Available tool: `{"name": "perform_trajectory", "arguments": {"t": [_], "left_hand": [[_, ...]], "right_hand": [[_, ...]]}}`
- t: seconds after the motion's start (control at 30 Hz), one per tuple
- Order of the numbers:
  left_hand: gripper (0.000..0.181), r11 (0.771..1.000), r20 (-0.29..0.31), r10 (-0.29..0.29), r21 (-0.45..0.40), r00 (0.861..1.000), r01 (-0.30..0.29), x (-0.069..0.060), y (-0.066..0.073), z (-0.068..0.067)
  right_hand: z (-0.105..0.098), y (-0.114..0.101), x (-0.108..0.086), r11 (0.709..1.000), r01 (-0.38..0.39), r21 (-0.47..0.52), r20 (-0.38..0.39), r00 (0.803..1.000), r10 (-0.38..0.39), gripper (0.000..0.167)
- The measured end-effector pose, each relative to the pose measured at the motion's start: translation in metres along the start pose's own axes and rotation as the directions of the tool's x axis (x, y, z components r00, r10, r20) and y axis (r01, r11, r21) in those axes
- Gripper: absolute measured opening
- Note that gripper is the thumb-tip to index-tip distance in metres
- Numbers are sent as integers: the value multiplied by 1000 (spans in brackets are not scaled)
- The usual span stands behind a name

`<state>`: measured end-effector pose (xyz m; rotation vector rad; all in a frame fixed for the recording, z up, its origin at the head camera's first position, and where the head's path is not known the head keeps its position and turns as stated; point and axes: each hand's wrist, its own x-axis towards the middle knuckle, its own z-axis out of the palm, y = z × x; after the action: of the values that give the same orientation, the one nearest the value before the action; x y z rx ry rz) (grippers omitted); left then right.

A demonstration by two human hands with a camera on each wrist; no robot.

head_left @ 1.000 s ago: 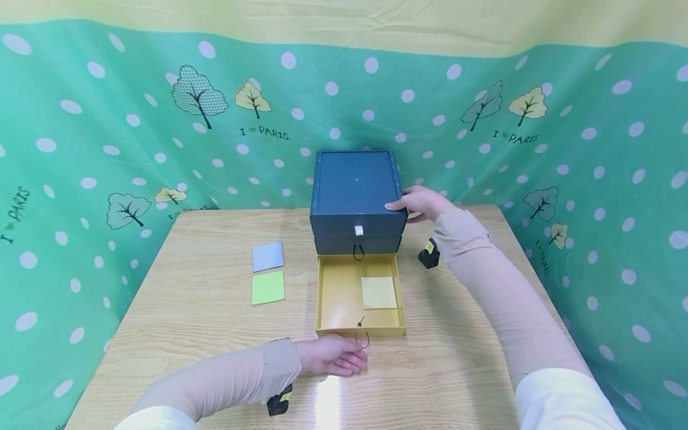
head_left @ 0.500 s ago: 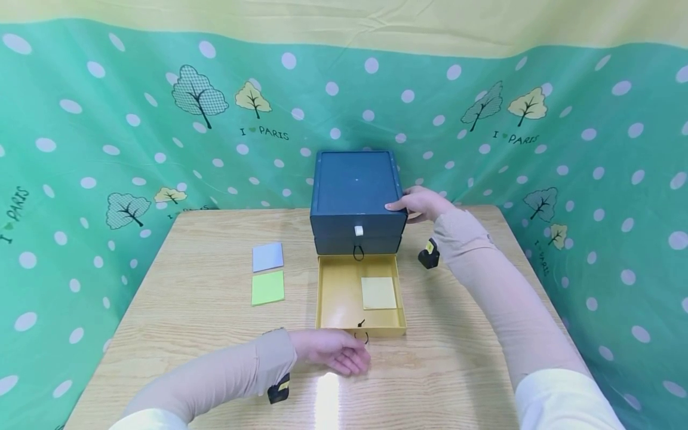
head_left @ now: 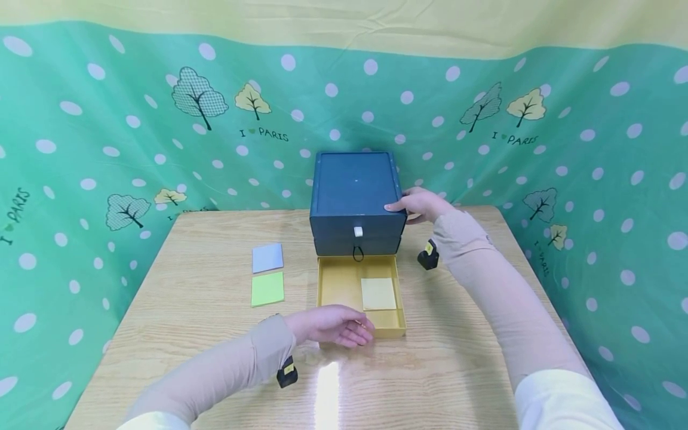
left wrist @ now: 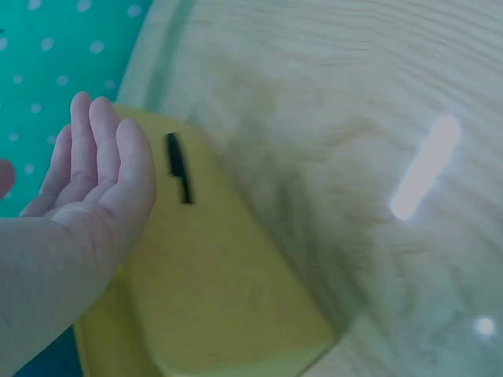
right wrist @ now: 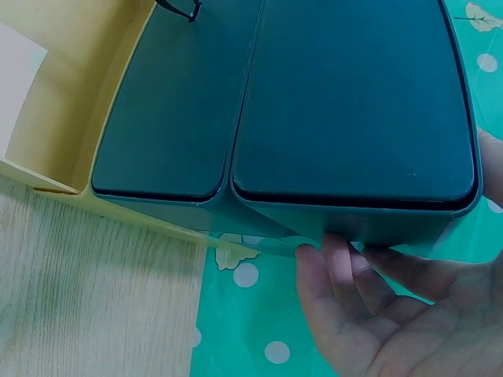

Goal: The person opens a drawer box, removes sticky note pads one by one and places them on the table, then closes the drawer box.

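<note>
A dark blue drawer cabinet (head_left: 355,185) stands at the back of the table. Its lowest, gold-coloured drawer (head_left: 338,283) is pulled out, with a pale yellow sticky note pad (head_left: 378,294) inside. My left hand (head_left: 335,325) is over the drawer's front edge, fingers loosely extended and holding nothing. In the left wrist view, a black pull loop (left wrist: 179,169) shows on the drawer front (left wrist: 220,275) beside the fingers. My right hand (head_left: 421,204) holds the cabinet's upper right corner, thumb on top. In the right wrist view its fingertips (right wrist: 336,250) touch the side wall.
Left of the drawer lie a blue note pad (head_left: 267,257) and a green note pad (head_left: 267,288). Two upper drawers, one with a white tab (head_left: 358,231), are closed. A green dotted curtain (head_left: 161,119) hangs behind and beside the wooden table (head_left: 204,269).
My left hand has risen away from the drawer's pull loop and shifted forward over the front edge. The right hand, cabinet and drawer have stayed in place.
</note>
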<state>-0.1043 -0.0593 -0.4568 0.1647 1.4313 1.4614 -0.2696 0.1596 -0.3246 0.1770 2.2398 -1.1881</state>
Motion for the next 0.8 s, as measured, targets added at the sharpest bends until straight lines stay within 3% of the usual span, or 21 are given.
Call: {"name": "perform_trajectory", "arguments": {"t": [0.1, 0.23, 0.4, 0.57, 0.8], "left_hand": [[41, 999, -9, 23, -42, 1000, -24, 1, 9, -4], [44, 994, -86, 50, -96, 995, -58, 5, 19, -8], [46, 979, -214, 54, -179, 975, -93, 14, 29, -12], [46, 965, -265, 48, -238, 963, -114, 22, 36, -12], [46, 941, -364, 50, -295, 930, -166, 33, 41, -10]], "right_hand": [[0, 0, 0, 1000, 1, 7, 0, 1000, -1, 86], [1, 0, 1, 1000, -5, 17, -5, 1000, 5, 85], [1, 2, 2, 1000, -6, 12, -1, 1000, 6, 83], [0, 3, 4, 1000, 1, 2, -1, 1000, -1, 81], [0, 2, 3, 1000, 5, 16, 2, 1000, -5, 82]]}}
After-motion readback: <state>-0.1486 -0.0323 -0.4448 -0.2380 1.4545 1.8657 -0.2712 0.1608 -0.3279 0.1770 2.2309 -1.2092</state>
